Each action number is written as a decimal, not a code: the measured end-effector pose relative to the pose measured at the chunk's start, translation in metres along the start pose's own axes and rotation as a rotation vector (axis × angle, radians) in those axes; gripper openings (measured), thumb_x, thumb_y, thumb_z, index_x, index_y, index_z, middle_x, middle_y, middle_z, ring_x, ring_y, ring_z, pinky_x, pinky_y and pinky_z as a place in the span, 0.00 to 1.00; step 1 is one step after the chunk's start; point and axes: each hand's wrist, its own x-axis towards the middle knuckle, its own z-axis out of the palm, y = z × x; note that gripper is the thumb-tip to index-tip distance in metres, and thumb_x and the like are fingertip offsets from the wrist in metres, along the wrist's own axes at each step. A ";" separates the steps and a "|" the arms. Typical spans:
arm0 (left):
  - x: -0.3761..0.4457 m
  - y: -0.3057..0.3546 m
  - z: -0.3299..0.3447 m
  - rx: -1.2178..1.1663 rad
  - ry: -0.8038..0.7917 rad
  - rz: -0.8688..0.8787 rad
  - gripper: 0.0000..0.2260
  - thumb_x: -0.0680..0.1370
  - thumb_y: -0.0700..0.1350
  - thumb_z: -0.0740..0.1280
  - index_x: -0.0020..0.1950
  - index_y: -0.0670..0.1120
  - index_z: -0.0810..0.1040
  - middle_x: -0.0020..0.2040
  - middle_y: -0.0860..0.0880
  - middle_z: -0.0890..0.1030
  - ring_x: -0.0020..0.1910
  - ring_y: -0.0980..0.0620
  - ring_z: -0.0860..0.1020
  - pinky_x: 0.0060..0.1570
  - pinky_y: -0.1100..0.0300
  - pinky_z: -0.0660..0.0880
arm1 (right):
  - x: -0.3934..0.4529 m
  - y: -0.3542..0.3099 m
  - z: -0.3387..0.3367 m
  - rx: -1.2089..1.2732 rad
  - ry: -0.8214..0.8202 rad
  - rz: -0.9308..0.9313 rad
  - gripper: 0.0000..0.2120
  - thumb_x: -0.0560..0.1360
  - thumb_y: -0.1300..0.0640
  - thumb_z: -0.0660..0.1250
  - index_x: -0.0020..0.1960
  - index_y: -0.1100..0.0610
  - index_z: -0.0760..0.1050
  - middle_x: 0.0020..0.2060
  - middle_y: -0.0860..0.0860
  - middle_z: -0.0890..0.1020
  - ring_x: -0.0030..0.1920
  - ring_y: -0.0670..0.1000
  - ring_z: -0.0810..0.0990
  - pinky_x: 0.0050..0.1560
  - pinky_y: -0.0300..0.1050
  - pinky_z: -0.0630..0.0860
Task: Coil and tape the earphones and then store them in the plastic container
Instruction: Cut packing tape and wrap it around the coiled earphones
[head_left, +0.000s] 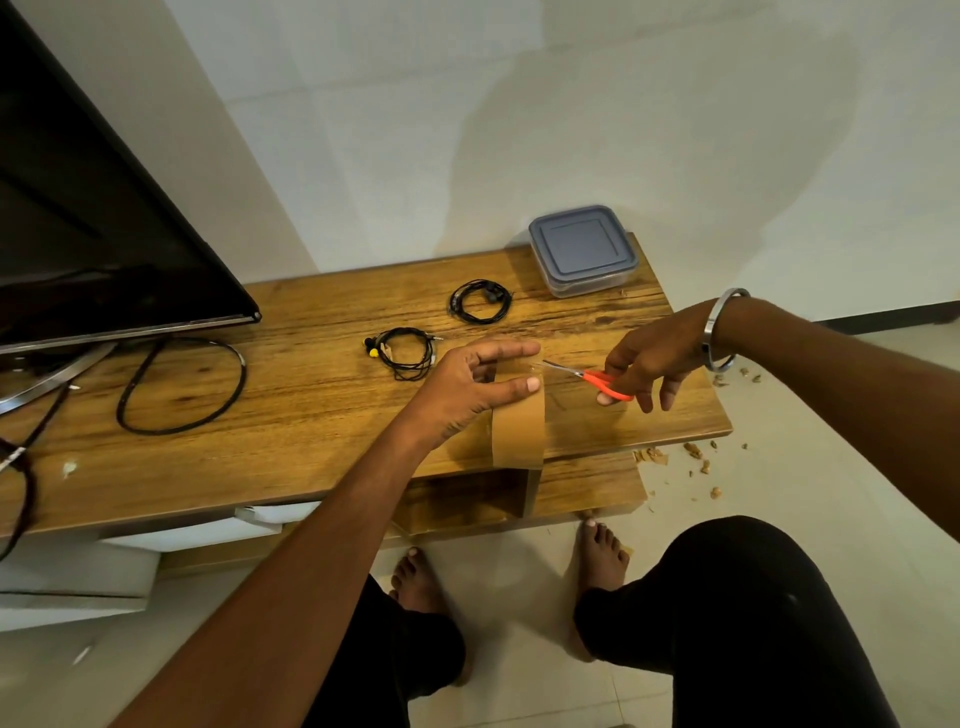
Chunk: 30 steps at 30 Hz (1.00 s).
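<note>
Two coiled black earphones lie on the wooden table (291, 415): one with yellow tips (402, 353) near the middle, another (480, 301) farther back. A plastic container (583, 250) with a closed grey-blue lid stands at the back right corner. My left hand (472, 387) pinches the end of a strip of brown tape (519, 431), pulled up from a roll mostly hidden behind my hand. My right hand (652, 358) grips orange-handled scissors (605, 383), their blades pointing at the tape's upper edge.
A black TV screen (93, 208) stands at the left with thick black cables (182, 384) looping on the table beside it. Small scraps (701, 457) litter the floor past the table's right edge. My knees and bare feet are below the front edge.
</note>
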 end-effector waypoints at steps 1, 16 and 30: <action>0.000 0.000 0.000 -0.002 0.000 0.001 0.19 0.71 0.42 0.76 0.61 0.51 0.81 0.63 0.54 0.80 0.65 0.56 0.76 0.69 0.47 0.69 | 0.000 0.000 0.000 -0.001 -0.005 0.002 0.12 0.72 0.49 0.69 0.50 0.57 0.76 0.43 0.53 0.78 0.45 0.52 0.79 0.48 0.48 0.78; 0.000 0.001 -0.002 0.011 -0.041 0.009 0.19 0.71 0.41 0.76 0.61 0.51 0.81 0.63 0.55 0.79 0.65 0.57 0.75 0.70 0.48 0.68 | 0.000 -0.010 -0.011 -0.061 -0.012 -0.004 0.07 0.73 0.52 0.69 0.45 0.56 0.75 0.40 0.51 0.78 0.41 0.49 0.77 0.41 0.43 0.75; 0.000 0.001 -0.003 0.010 -0.052 0.006 0.19 0.71 0.41 0.76 0.61 0.51 0.81 0.62 0.57 0.79 0.65 0.59 0.75 0.70 0.50 0.69 | 0.008 -0.013 -0.014 -0.142 -0.003 -0.081 0.09 0.73 0.51 0.69 0.46 0.56 0.76 0.35 0.49 0.77 0.37 0.47 0.76 0.37 0.40 0.74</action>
